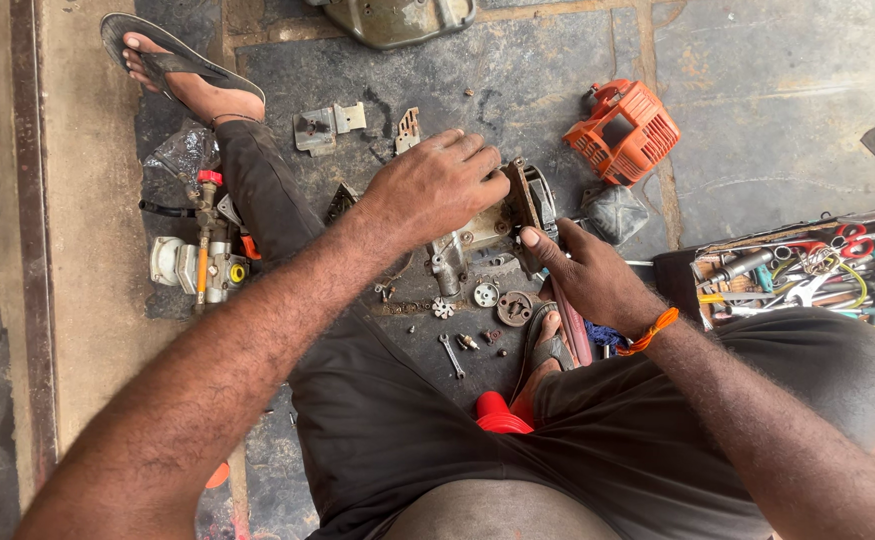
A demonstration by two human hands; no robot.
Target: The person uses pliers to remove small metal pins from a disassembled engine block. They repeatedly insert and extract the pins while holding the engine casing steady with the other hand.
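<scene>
The left hand [435,185] lies palm-down over a grimy metal engine block [477,235] that sits on the dark floor mat [517,70] between the person's legs, fingers curled over its top edge and gripping it. The hand covers most of the block's upper part, so its shape there is hard to make out. The right hand [582,275] closes around a tool with a reddish shaft [574,335], thumb pressed against the rusty round cover [529,205] at the block's right side; the tool's tip is hidden behind the fingers. An orange cord [654,330] circles the right wrist.

Just below the block lie small parts: a gear [443,307], a round disc [514,307], and a small spanner [451,355]. An orange plastic housing [622,130] lies to the upper right, and a carburettor-like assembly [199,262] sits to the left, partly behind the leg. A toolbox [807,275] at the right is cut off by the frame edge, its contents a tangle. A red object [497,412] is half hidden by the lap.
</scene>
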